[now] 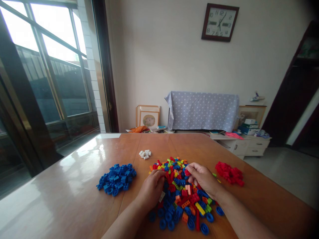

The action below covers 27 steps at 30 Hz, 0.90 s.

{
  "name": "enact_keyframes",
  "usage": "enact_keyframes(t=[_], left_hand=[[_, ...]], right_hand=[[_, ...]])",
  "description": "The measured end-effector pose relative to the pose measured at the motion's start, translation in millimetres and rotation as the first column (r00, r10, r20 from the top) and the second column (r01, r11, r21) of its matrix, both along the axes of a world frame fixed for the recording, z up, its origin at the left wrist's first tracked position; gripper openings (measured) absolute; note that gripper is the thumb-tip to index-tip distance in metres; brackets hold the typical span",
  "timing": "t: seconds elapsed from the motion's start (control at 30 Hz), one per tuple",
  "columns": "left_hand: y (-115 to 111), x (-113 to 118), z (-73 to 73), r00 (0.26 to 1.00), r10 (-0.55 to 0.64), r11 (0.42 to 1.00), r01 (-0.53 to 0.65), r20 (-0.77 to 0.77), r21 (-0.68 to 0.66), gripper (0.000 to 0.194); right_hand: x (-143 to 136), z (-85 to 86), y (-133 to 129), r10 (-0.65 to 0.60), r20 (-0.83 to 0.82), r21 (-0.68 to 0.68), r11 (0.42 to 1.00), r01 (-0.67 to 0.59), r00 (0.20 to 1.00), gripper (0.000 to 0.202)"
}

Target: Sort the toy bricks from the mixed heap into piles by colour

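A mixed pile of toy bricks (185,202) in red, blue, yellow, green and orange lies on the wooden table. Over the pile's left side is my left hand (152,188), its fingers curled down; whatever they hold, if anything, is hidden. My right hand (203,177) is at the pile's upper right, thumb and fingers closed on a red brick (187,173). Blue bricks (117,179) form a heap to the left, and red bricks (229,173) form another to the right. A small group of white bricks (145,154) sits farther back.
The glossy wooden table (74,186) reaches toward a low white cabinet (249,146) by the wall. A dotted cloth (204,111) covers something wide there. Framed pictures (149,119) lean beside it, below a wall clock (220,22). Large windows stand at the left.
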<state>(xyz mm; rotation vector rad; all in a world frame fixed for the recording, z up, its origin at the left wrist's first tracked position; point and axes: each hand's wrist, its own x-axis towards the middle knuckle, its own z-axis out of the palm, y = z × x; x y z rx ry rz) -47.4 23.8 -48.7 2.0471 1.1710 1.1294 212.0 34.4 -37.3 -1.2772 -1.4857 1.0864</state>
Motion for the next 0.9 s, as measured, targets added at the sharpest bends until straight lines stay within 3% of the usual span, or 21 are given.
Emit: enact_keyframes(t=[0.2, 0.33, 0.43, 0.57, 0.7, 0.8, 0.9], left_hand=[[-1.8, 0.6, 2.1, 1.0, -0.011, 1.0, 0.012, -0.028, 0.015, 0.028], [-1.7, -0.2, 5.1, 0.998, -0.004, 0.999, 0.006, -0.056, 0.036, 0.027], [0.1, -2.5, 6.8, 0.997, 0.019, 0.998, -0.015, -0.07, 0.054, 0.027], [4.2, -5.1, 4.4, 0.993, 0.042, 0.997, -0.034, -0.113, 0.075, 0.028], [8.9, -6.4, -1.8, 0.989, 0.063, 0.994, -0.051, -0.132, 0.097, 0.029], [11.6, -7.5, -4.8, 0.987, 0.062, 0.994, -0.048, -0.146, 0.103, 0.031], [13.7, -8.7, -6.7, 0.985, 0.071, 0.993, -0.055, -0.156, 0.103, 0.032]], right_hand=[[0.3, 2.5, -0.8, -0.019, -0.068, 0.012, 1.0, 0.02, 0.998, 0.04], [9.1, 7.7, 2.3, -0.117, -0.233, 0.005, 0.993, 0.121, 0.965, 0.037], [24.0, 16.7, 3.0, -0.197, -0.312, -0.025, 0.98, 0.199, 0.93, 0.035], [57.8, 31.0, 3.0, -0.267, -0.341, 0.043, 0.954, 0.298, 0.901, 0.036], [104.3, 40.6, 6.8, -0.462, -0.228, 0.164, 0.849, 0.502, 0.857, 0.04], [137.5, 39.8, 10.0, -0.685, -0.004, 0.326, 0.688, 0.648, 0.729, 0.046], [160.0, 29.6, 10.9, -0.764, 0.122, 0.387, 0.625, 0.678, 0.634, 0.042]])
